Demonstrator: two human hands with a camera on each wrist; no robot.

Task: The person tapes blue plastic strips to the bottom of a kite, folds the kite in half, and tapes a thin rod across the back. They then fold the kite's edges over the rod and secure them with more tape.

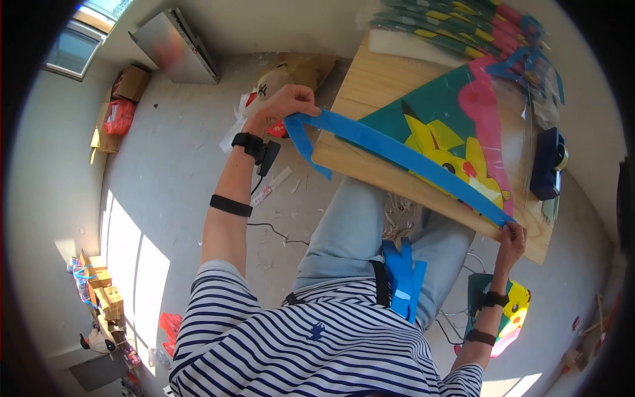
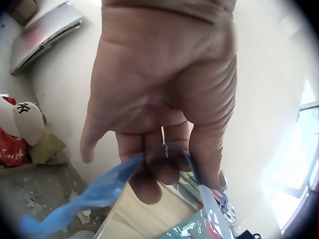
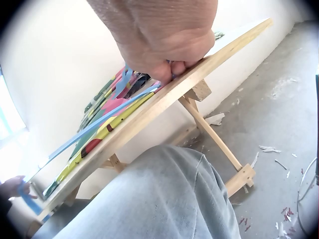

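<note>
A long blue ribbon (image 1: 390, 147) is stretched between the two hands along the near edge of a green and pink sheet (image 1: 390, 116) printed with a yellow cartoon figure. My left hand (image 1: 288, 106) pinches the ribbon beyond the table's left side, and its loose tail hangs below. In the left wrist view the ribbon (image 2: 102, 186) passes through the bent fingers (image 2: 145, 186). At the table's near right edge my right hand (image 1: 512, 243) pinches the other end by the sheet's corner. The sheet lies flat on the wooden table (image 1: 350, 83).
Folded printed sheets (image 1: 456, 26) are piled at the table's back, with a dark blue tape dispenser (image 1: 548, 165) at its right. More blue strips (image 1: 403, 278) lie on the person's lap. A cap (image 1: 271, 83) and bags sit left of the table; scraps litter the floor.
</note>
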